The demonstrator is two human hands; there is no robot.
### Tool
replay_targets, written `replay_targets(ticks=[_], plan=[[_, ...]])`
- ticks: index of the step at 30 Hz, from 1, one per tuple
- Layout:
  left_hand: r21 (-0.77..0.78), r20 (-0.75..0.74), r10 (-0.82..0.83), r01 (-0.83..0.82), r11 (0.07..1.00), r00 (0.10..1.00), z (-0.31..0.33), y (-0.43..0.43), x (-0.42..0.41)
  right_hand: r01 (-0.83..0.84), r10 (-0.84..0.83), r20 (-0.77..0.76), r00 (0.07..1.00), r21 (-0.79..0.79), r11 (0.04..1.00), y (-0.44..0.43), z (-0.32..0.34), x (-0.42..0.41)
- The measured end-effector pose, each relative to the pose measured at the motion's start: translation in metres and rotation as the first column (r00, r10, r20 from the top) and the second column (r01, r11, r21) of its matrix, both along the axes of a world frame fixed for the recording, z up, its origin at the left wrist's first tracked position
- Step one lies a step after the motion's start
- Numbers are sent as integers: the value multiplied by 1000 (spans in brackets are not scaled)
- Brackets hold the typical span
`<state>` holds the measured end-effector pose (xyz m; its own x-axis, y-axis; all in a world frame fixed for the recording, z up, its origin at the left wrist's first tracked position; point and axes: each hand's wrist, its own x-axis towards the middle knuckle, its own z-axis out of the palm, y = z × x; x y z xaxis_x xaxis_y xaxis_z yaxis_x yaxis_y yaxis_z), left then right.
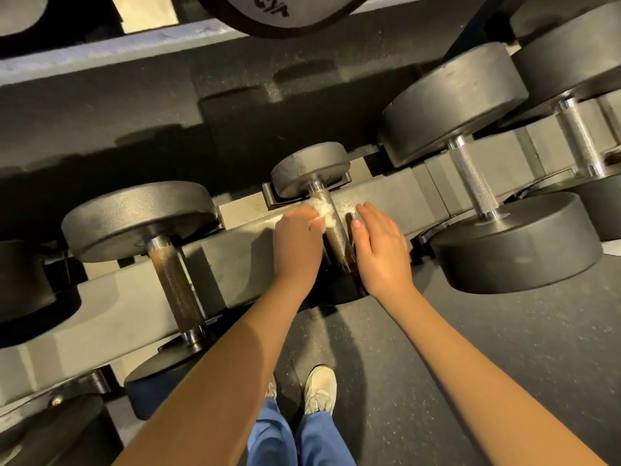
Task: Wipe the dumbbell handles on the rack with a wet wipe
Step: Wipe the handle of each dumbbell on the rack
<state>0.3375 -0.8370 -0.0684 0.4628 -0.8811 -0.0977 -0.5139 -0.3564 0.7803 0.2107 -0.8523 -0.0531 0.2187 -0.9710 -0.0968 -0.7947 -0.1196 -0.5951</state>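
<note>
Both bare forearms reach far. The left hand [297, 245] curls its fingers round a wet wipe [323, 213]; the right hand [381, 253], just right of it, is flat, fingers straight.

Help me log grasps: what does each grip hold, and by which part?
Left grip pinches a bunched wet wipe by its near edge, against the small dumbbell handle. Right grip holds nothing, fingers straight.

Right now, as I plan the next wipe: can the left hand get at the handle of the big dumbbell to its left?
Probably yes: that handle lies bare, nothing between it and the left hand holding the wipe.
</note>
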Motion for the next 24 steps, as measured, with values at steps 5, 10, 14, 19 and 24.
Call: replay_targets(ticks=[5,10,14,19,24], plan=[[-67,-83,118,-124,990,990,2,-11,11,-8,8,40,999,0,1000,2,1,0],[-77,-47,102,-106,991,994,7,-13,0,15,-15,72,997,3,1000,1,1,-1],[97,-66,-62,68,993,996,4,14,-3,11,-11,78,997,-1,1000,3,0,0],[67,-121,35,-27,997,992,12,11,8,25,-25,73,997,-1,1000,3,-3,-1],[147,-131,58,-38,988,990,5,5,-3,17,-16,83,996,-14,1000,1,-4,-2]])
